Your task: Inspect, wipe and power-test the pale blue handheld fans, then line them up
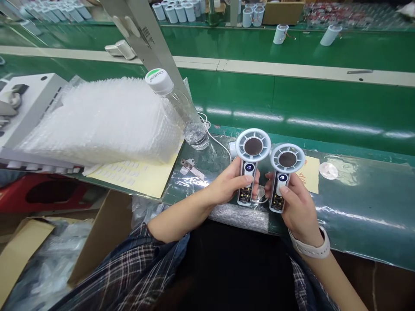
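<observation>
My left hand (230, 183) is wrapped round a small light-blue handheld fan (253, 147), its thumb on the button strip of the handle. Just to the right, my right hand (298, 203) grips a second such fan (287, 159), thumb also on its strip. Both fans stand upright side by side, heads up, and each small display reads 20. Circuit parts show on both handles. Behind the left fan, a light-blue part (232, 149) is partly hidden. A yellow note with red writing (311, 175) lies behind my right hand.
Bubble-wrap bags (110, 116) are piled at the left beside a water bottle (194, 134) and a metal post (152, 39). A small metal tool (193, 169) lies on the green bench (366, 194). Rolled bubble wrap (241, 217) lies at the front edge; blue cylinders (280, 34) stand across the line.
</observation>
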Demonstrator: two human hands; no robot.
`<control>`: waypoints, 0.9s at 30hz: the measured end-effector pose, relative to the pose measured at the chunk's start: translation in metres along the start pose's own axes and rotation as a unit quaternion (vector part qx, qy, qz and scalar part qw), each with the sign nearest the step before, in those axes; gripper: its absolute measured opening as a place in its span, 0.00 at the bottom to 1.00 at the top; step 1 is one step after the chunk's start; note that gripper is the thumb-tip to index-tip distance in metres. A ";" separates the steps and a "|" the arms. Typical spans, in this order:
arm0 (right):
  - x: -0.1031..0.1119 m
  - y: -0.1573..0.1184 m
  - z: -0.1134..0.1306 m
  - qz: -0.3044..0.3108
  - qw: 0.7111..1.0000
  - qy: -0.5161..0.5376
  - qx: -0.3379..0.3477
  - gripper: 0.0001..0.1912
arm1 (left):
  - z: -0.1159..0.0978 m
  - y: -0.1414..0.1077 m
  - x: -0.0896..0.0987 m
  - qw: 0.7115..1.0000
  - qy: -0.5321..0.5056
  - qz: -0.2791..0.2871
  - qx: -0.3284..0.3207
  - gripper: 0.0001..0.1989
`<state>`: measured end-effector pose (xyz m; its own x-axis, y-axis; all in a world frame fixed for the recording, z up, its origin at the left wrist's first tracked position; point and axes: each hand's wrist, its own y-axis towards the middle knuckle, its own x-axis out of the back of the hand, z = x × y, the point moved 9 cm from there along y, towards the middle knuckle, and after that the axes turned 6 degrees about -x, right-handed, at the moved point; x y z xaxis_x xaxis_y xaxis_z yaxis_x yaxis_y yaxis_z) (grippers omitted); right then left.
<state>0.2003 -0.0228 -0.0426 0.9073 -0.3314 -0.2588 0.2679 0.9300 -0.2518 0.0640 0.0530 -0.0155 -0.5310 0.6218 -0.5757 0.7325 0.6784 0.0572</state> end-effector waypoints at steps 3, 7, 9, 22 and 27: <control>-0.001 -0.001 0.000 -0.003 1.000 0.001 0.006 0.14 | -0.005 0.001 -0.002 1.000 0.016 0.004 -0.019 0.23; -0.003 -0.002 0.002 0.016 1.000 0.000 0.011 0.15 | -0.007 0.001 -0.007 0.998 0.045 0.028 -0.015 0.23; -0.002 -0.003 0.005 0.011 1.000 -0.005 0.021 0.14 | -0.008 0.001 -0.004 0.997 0.073 0.020 -0.016 0.23; 0.002 0.002 0.004 -0.019 0.999 0.033 0.009 0.12 | -0.005 -0.001 -0.003 0.999 0.025 0.019 -0.019 0.23; 0.003 0.003 0.004 -0.023 0.999 0.029 0.006 0.12 | -0.004 -0.001 0.004 0.999 0.049 0.011 -0.018 0.23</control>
<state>0.2057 -0.0201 -0.0404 0.8738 -0.3818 -0.3013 0.3128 0.9155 -0.2529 0.0597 0.0560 -0.0149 -0.5554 0.6713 -0.4908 0.7294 0.6767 0.1003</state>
